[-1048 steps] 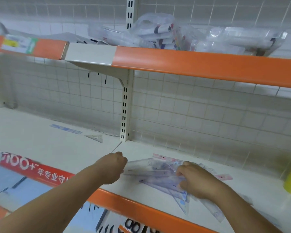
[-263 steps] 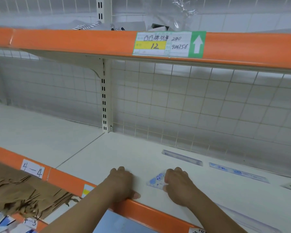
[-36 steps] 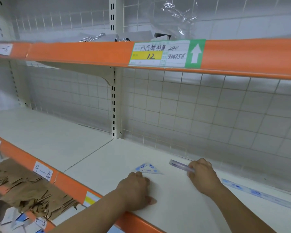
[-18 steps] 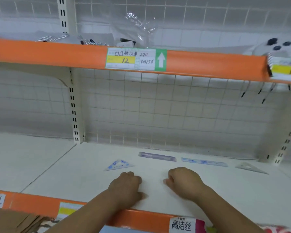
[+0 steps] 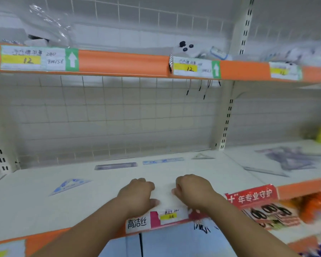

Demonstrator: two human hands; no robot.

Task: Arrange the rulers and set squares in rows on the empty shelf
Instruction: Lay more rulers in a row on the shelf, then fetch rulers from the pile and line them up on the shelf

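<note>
Just beyond the curled fingers [image 5: 182,184], the purple ruler [image 5: 116,166] now lies released in the back row, beside the blue ruler [image 5: 163,161]. Right hand [image 5: 191,190] and left hand [image 5: 137,193] have drawn back to the shelf [image 5: 35,210] front, holding nothing. Next piece probably comes from the pile [image 5: 289,158], well to their right.

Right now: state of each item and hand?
left hand, curled, empty, resting on shelf
right hand, curled, empty, on shelf
blue set square, flat, front left
purple ruler, flat, back row
blue ruler, flat, back row
clear set square, flat, back row
ruler pile, unsorted, next bay
</note>
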